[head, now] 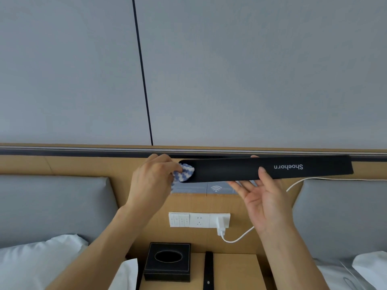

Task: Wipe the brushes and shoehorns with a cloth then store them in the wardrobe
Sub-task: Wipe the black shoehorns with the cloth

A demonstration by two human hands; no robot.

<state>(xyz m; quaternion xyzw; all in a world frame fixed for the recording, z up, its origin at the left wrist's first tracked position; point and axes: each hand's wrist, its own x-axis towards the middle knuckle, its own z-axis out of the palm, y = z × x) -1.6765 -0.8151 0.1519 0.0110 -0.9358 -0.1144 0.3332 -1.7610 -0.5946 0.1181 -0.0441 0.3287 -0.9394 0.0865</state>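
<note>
A long black shoehorn (pixel 240 169) with the word "Shoehorn" printed upside down is held level in front of the headboard. My right hand (pixel 263 197) grips it from below near the middle, thumb on its front face. My left hand (pixel 152 181) holds a blue and white cloth (pixel 185 172) pressed against the shoehorn's rounded left end. A second black flat piece (pixel 208 268), possibly another shoehorn, lies on the wooden nightstand (pixel 234 271) below. No wardrobe is in view.
A black tissue box (pixel 167 262) stands on the nightstand. On the wooden headboard panel are a switch and socket plate (pixel 192 219) with a white charger and cable (pixel 236 239). Grey padded headboards and white pillows flank both sides.
</note>
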